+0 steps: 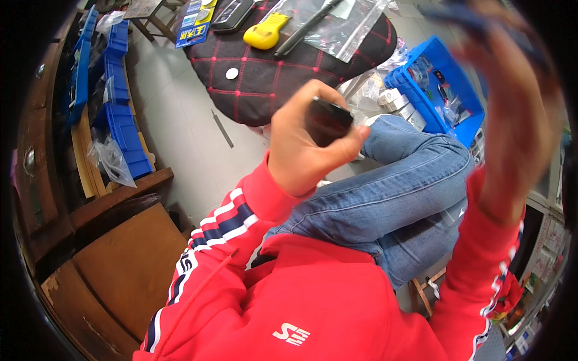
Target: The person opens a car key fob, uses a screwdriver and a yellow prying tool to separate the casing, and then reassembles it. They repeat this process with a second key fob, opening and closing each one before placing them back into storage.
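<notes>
A: Your left hand [301,141] is raised over your knee, fingers and thumb wrapped round a small black block [328,120], perhaps a key fob. It sits between thumb and fingertips, its dark face turned toward you, as if held up for a look.

B: And your right hand [512,114]?

A: Lifted high and close to the camera, badly blurred. A blue thing [466,21] shows at its top, likely pinched in the fingers, but the blur hides what it is and whether the grasp is really closed. I cannot tell.

B: What lies ahead of you?

A: A dark quilted cushion [265,78] with red stitching serves as a work surface. On it lie a yellow cutter [266,31], a black pen-like tool [307,27] across clear bags [346,30], a blue card pack [195,24], a dark remote-like case [232,13] and a small round coin cell [232,73]. All sit at the far side, within reach of an outstretched arm.

B: And beside your knee?

A: A blue tray [466,129] of small parts stands to your right, near your jeans [397,192], with white boxes [397,102] just beside it. At left, blue bins [123,120] line a wooden shelf [90,174], some holding clear bags.

B: So the block is well apart from the cushion?

A: Yes, held in the air above your lap, touching only your left hand.
</notes>
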The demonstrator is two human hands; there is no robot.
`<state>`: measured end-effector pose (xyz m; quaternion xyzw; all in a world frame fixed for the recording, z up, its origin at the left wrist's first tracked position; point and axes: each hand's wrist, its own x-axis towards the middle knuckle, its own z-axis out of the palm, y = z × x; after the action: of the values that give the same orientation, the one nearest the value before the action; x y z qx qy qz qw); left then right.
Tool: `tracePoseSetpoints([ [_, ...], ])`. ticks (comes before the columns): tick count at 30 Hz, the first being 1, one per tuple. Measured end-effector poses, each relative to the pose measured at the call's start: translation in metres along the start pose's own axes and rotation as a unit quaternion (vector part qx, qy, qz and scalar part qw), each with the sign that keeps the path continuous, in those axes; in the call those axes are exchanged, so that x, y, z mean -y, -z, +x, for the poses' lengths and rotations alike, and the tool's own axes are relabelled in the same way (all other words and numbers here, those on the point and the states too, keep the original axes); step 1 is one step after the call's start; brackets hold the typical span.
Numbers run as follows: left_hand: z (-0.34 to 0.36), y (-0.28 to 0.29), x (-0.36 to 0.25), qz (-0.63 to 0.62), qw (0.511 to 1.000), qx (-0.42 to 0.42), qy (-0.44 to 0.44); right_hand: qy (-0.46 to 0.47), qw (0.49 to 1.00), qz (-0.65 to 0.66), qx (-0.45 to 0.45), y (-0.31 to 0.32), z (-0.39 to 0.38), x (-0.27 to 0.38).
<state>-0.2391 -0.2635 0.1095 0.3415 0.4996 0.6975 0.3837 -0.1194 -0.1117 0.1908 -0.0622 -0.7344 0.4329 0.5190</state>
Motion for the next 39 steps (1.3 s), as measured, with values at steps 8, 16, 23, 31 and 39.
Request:
tracePoseSetpoints([
  [8,0.000,-0.039,0.011,0.117,0.988,0.094,0.019,-0.342,0.924,0.074,-0.154,0.065,-0.105,0.067],
  [16,-0.024,-0.127,0.015,0.223,0.942,0.247,-0.037,-0.386,0.899,-0.204,-0.042,0.109,-0.153,0.134],
  [23,-0.088,-0.165,0.010,0.197,0.920,0.340,0.008,-0.355,0.885,-0.299,-0.041,0.113,-0.203,0.211],
  [31,-0.103,-0.152,0.018,0.119,0.897,0.401,0.142,-0.285,0.870,-0.396,0.067,0.110,-0.213,0.207],
  [39,-0.105,-0.142,0.024,0.121,0.875,0.427,0.190,-0.346,0.822,-0.445,0.080,0.092,-0.206,0.214],
])
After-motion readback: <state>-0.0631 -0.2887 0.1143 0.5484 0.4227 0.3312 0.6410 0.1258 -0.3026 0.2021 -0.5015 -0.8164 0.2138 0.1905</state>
